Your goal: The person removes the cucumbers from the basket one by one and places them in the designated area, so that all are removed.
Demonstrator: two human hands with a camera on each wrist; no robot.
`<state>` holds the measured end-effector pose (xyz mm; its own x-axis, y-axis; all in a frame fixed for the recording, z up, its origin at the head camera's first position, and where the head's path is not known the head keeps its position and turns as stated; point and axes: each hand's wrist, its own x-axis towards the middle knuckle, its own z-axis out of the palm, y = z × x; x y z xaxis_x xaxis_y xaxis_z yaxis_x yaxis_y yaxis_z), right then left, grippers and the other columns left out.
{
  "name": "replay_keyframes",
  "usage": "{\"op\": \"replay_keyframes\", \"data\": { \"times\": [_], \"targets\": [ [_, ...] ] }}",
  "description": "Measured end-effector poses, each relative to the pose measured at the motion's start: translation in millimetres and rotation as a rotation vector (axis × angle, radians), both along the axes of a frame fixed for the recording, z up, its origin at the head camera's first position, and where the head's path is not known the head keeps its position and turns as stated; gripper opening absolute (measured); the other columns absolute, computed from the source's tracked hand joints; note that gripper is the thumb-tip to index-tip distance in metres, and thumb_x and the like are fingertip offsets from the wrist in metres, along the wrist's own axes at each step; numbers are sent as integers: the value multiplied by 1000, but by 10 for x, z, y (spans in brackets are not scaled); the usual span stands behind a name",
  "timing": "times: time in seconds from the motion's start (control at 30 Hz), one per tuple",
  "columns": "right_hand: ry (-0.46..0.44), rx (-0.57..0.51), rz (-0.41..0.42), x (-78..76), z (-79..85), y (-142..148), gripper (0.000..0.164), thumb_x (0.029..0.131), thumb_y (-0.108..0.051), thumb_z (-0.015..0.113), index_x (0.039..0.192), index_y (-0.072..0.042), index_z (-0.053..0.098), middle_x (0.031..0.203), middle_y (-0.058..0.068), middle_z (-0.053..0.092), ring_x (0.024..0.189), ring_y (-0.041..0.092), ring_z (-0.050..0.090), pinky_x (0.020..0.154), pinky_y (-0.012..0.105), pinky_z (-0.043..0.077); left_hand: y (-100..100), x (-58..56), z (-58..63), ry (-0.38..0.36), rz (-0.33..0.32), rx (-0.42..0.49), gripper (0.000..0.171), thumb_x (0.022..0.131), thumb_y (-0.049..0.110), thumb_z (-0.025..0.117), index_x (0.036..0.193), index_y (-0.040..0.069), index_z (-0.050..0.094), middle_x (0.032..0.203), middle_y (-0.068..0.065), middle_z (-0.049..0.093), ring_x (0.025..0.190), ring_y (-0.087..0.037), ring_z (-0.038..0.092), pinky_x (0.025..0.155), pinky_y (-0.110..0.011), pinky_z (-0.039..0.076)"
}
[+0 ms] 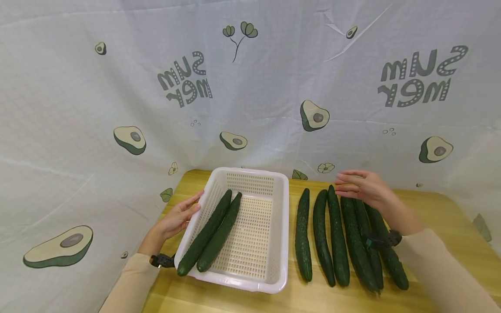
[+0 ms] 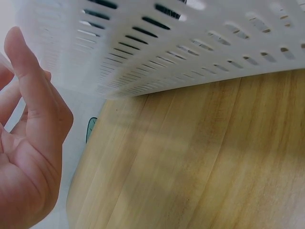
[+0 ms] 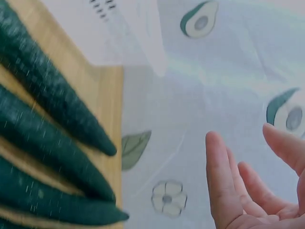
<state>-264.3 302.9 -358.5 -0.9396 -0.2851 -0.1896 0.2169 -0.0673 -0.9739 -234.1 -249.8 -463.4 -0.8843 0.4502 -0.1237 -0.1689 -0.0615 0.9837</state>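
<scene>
My left hand [image 1: 178, 219] is at the left side of a white plastic basket [image 1: 285, 226], fingertips right at the rim. In the left wrist view the thumb [image 2: 31, 71] stands beside the slotted wall. Inside the basket two dark green cucumbers lie slanted side by side, the left cucumber [image 1: 209, 230] leaning toward the near left corner. My right hand [image 1: 364, 189] hovers over the far ends of several cucumbers [image 1: 338, 243] on the table, its fingers extended and holding nothing. In the right wrist view the fingers [image 3: 219, 181] are spread apart from the cucumber tips.
The wooden table [image 1: 305, 300] ends at a hanging white cloth [image 1: 266, 87] printed with avocados and lettering. One cucumber [image 1: 303, 234] lies a little apart, between the basket and the other cucumbers. The row on the right lies roughly parallel, close together.
</scene>
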Motion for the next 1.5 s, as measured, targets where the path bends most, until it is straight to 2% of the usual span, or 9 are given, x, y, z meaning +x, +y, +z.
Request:
{"op": "replay_keyframes", "data": {
  "times": [0.23, 0.33, 0.5, 0.67, 0.9, 1.03, 1.13, 1.3, 1.5],
  "targets": [
    [35, 41, 31, -66, 56, -347, 64, 102, -14, 59, 147, 15, 24, 96, 4, 71, 90, 20, 72, 84, 37, 57, -12, -7, 1, 28, -14, 9, 60, 109, 14, 43, 162, 17, 15, 153, -16, 35, 103, -18, 66, 78, -37, 59],
    [35, 58, 50, -88, 71, -511, 66, 102, -14, 59, 149, 15, 23, 97, 5, 71, 92, 21, 72, 86, 37, 56, -8, -6, 7, 21, -9, 6, 60, 109, 14, 43, 162, 17, 16, 154, -16, 33, 103, -18, 66, 79, -38, 59],
    [26, 75, 77, -144, 58, -801, 61, 102, -14, 59, 146, 16, 29, 105, 11, 68, 93, 23, 71, 89, 41, 55, -6, -2, 5, 13, -6, 6, 60, 109, 15, 44, 162, 18, 16, 154, -14, 33, 103, -18, 66, 79, -38, 58],
    [12, 67, 101, -222, -26, -1111, 58, 101, -12, 61, 145, 14, 33, 122, 28, 58, 95, 27, 70, 92, 44, 53, -19, -4, -2, 33, -13, 6, 60, 109, 14, 44, 162, 17, 16, 155, -16, 32, 104, -18, 66, 79, -38, 58],
    [-38, 41, 115, -273, -149, -1534, 53, 101, -8, 60, 144, 13, 38, 133, 40, 48, 100, 36, 68, 85, 42, 57, 2, -10, -4, 22, -5, -7, 60, 109, 13, 44, 161, 17, 16, 159, -22, 21, 105, -18, 65, 80, -38, 58],
    [-70, 30, 116, -295, -211, -1755, 50, 100, -8, 61, 141, 12, 41, 137, 41, 44, 102, 39, 67, 84, 43, 57, -3, -21, -14, 34, 2, -15, 59, 109, 13, 43, 162, 17, 17, 159, -22, 22, 105, -18, 65, 80, -38, 58],
    [-108, 29, 106, -314, -261, -1906, 47, 98, -7, 63, 138, 11, 45, 134, 38, 47, 97, 36, 67, 86, 45, 56, -11, -36, -27, 47, 10, -26, 59, 109, 13, 44, 161, 18, 19, 157, -19, 26, 104, -17, 65, 80, -37, 58],
    [-154, 70, 87, -350, -364, -2124, 43, 97, -7, 65, 133, 10, 50, 123, 33, 56, 103, 43, 65, 85, 48, 55, -24, -50, -40, 58, 9, -33, 59, 108, 14, 46, 161, 18, 21, 155, -15, 30, 103, -18, 65, 78, -37, 59],
    [-191, 134, 74, -385, -526, -2321, 37, 95, -9, 69, 126, 7, 55, 115, 30, 58, 97, 42, 65, 83, 48, 57, -21, -37, -29, 50, 10, -31, 58, 108, 13, 46, 161, 18, 22, 156, -15, 28, 102, -16, 65, 78, -35, 59]
  ]
}}
